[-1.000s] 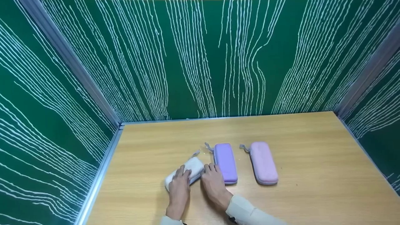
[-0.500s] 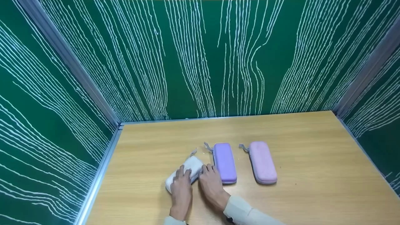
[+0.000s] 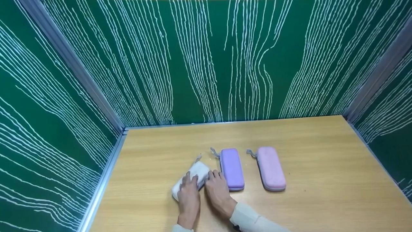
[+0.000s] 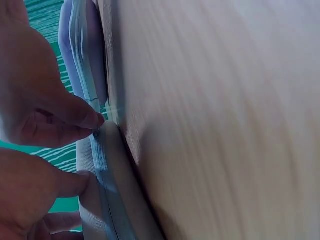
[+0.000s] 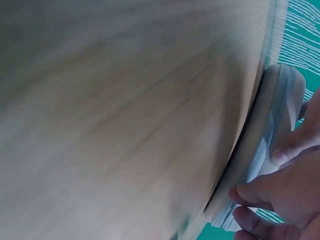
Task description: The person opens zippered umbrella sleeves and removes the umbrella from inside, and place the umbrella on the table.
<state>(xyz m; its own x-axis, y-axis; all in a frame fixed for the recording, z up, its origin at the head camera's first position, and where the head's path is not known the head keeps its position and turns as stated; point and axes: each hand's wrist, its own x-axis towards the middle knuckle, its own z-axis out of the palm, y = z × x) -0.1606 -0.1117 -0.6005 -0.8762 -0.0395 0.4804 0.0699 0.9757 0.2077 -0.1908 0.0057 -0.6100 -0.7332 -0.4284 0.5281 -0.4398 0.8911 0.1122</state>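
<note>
A white zippered case [image 3: 200,170] lies aslant on the table, its grey strap [image 3: 198,158] pointing away. My left hand [image 3: 189,197] holds it from above, fingers on the lid and, in the left wrist view, the thumb [image 4: 74,184] against its side. At the case's right end, my right hand [image 3: 217,190] pinches a small zipper pull [image 4: 96,133] on the zipper band [image 4: 102,165]. In the right wrist view, the right fingertips [image 5: 245,194] meet at that band; the pull is hidden there. The zipper looks closed along the visible stretch.
A purple zippered case [image 3: 232,169] stands just right of my right hand, and a pink one [image 3: 271,167] lies farther right. Both rest on the wooden table [image 3: 322,154]. Green walls [image 3: 222,64] with white wavy lines enclose its back and sides.
My left hand has slid slightly right and towards me along the white case. The white case has shifted a little. My right hand moved slightly left, then stayed at the zipper.
</note>
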